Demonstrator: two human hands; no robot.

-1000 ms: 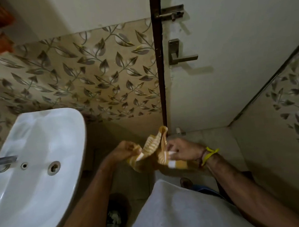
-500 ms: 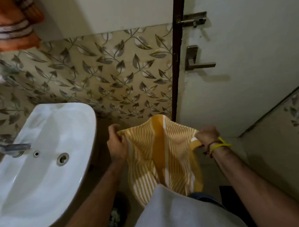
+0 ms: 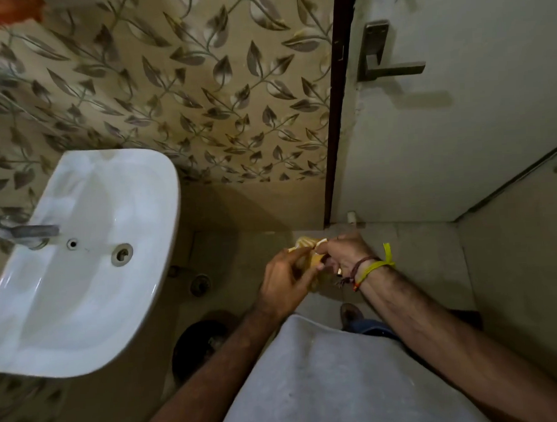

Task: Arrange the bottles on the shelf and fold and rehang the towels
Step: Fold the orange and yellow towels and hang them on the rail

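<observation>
Leaf-patterned tiles cover the wall at the back, above a beige floor seen from above. At the left a white basin juts from the wall, its rounded rim reaching toward the middle, with a tap over its left edge and an orange cloth cut off by the top left corner. Open floor is left between the basin's rim and the door, whose handle is seen at the upper right. Low in the middle, a yellow striped towel is bunched small between both hands: the left hand is curled round it, and it is pinched by the right hand, whose wrist bears a yellow band. Half a second earlier the towel was stretched wide between hands held apart; now the hands are brought together.
</observation>
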